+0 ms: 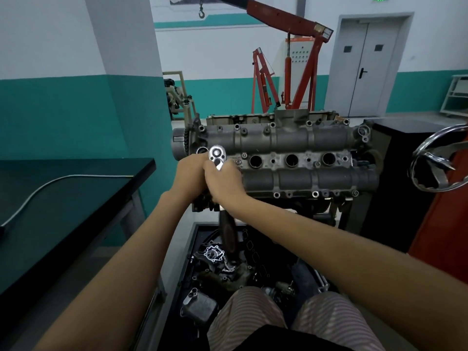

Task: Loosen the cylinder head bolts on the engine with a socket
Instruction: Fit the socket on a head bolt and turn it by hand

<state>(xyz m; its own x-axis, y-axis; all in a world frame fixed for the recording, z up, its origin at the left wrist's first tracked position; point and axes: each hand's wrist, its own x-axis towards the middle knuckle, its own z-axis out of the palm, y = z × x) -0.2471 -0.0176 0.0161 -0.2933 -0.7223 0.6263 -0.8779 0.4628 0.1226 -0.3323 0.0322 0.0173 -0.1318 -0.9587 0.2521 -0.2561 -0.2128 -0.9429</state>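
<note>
Head view, hands (222, 179) gripping ratchet (217, 157), engine's (291, 158) left edge

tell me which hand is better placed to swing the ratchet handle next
Right, probably. The right hand wraps the ratchet just below its head; the left hand sits beside the head, better for steadying.

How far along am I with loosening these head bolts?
Early, it seems. The top cover looks already off the engine. In hand: both hands, left hand and right hand, grip the ratchet at the engine's left end. Left: the bolts along the edges look seated.
</note>
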